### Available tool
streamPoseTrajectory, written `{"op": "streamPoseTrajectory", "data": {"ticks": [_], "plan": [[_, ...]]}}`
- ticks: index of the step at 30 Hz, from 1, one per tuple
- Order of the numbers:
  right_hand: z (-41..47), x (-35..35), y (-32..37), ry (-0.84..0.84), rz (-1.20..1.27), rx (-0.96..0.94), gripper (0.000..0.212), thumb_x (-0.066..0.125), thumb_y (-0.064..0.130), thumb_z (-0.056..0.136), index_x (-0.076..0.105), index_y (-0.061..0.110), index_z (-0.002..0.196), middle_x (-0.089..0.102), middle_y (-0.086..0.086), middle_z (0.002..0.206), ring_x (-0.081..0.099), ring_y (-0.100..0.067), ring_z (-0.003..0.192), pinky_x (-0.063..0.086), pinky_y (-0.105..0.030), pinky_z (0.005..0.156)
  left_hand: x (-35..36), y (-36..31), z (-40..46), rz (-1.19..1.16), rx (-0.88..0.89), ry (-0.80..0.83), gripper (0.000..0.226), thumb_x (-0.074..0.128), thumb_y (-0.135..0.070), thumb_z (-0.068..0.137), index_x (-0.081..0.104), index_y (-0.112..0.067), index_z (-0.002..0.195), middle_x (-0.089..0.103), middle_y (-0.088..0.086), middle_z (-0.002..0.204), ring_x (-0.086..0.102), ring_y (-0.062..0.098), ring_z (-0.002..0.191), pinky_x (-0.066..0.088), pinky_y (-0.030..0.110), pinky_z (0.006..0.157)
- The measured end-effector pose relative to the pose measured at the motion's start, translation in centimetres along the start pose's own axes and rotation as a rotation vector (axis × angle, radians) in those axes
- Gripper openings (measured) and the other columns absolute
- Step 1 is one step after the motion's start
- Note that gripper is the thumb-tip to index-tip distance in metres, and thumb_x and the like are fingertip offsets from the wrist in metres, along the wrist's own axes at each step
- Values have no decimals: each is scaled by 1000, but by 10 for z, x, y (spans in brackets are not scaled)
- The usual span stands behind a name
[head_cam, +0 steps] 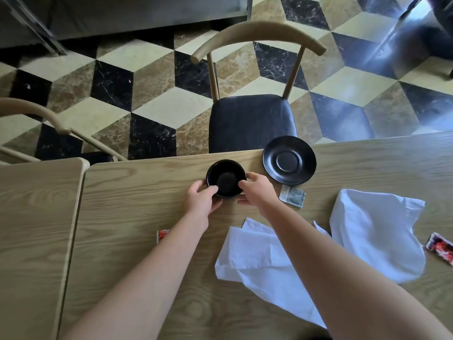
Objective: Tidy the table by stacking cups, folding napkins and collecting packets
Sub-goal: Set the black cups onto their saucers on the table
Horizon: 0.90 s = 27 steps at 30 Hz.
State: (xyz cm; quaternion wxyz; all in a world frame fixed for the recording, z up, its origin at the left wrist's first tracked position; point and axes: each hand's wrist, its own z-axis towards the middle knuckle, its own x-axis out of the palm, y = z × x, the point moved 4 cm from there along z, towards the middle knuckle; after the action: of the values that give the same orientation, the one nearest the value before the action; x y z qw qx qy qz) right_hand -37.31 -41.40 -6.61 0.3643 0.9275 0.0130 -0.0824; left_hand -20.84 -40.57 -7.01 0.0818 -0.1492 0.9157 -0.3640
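Head view, left hand [201, 200], right hand [257, 191] gripping cup [226, 178]

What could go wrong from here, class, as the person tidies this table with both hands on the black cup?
1. The black cup, held by the left hand and right hand, sits near the table's far edge; a push forward might tip it off.
2. The saucer overhangs that edge slightly and could be knocked to the floor.
3. The red packet is partly hidden under the left forearm and may be missed.
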Motion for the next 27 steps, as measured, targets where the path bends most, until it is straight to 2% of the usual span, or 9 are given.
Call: {"op": "streamPoseTrajectory", "data": {"ticks": [2,5,7,11,13,15,19,21,27], "plan": [[0,-5,1,-9,23,-22,40,52,9,90,65,18,126,71,-7,100,77,-26,79,65,-40,68,4,-4,-2,35,31,-16,24,65,-4,85,65,-25,96,64,8,117,67,24,105,63,38,75],[-2,-24,5,-14,112,-79,35,51,6,88,69,18,115,74,-13,106,78,-24,77,65,-42,72,20,-16,-3,78,89,26,32,67,-7,83,65,-21,111,66,8,112,71,22,97,63,33,67],[-3,-46,10,-49,178,-107,31,53,6,88,71,20,109,74,-14,106,78,-25,77,65,-42,72,43,-25,-3,90,105,91,41,69,-8,83,64,-19,123,69,9,110,73,22,94,64,34,69],[-1,-92,17,-139,271,-98,27,54,5,92,72,20,106,75,-21,103,77,-26,77,64,-37,70,100,-39,-4,124,104,238,30,71,-7,85,66,-21,111,71,5,104,72,16,82,64,38,75],[2,-112,17,-161,333,-76,25,55,4,95,71,19,105,75,-24,105,75,-28,78,64,-36,72,126,-42,-2,161,105,284,28,71,-5,85,67,-14,111,70,7,104,72,17,83,64,38,73],[4,-127,15,-173,384,-42,23,56,3,97,68,13,113,73,-25,107,73,-33,84,63,-38,78,147,-45,1,224,119,294,26,70,-2,85,68,-14,108,70,7,107,72,20,89,64,39,69],[9,-141,14,-190,402,-31,19,56,1,96,67,16,93,67,-24,96,68,-33,79,62,-35,72,172,-44,7,311,122,296,27,66,1,85,68,-15,106,67,7,111,68,28,100,65,43,67],[12,-145,13,-202,386,-33,19,56,2,95,66,17,89,66,-22,95,67,-34,81,63,-37,74,177,-43,10,321,106,297,30,66,2,85,67,-15,110,66,9,116,68,31,103,64,45,69],[21,-148,4,-215,369,2,16,56,3,95,66,15,100,73,-24,98,73,-34,79,64,-35,69,180,-40,8,365,130,303,24,68,2,84,68,-16,100,68,7,107,69,29,99,64,43,65]]}}
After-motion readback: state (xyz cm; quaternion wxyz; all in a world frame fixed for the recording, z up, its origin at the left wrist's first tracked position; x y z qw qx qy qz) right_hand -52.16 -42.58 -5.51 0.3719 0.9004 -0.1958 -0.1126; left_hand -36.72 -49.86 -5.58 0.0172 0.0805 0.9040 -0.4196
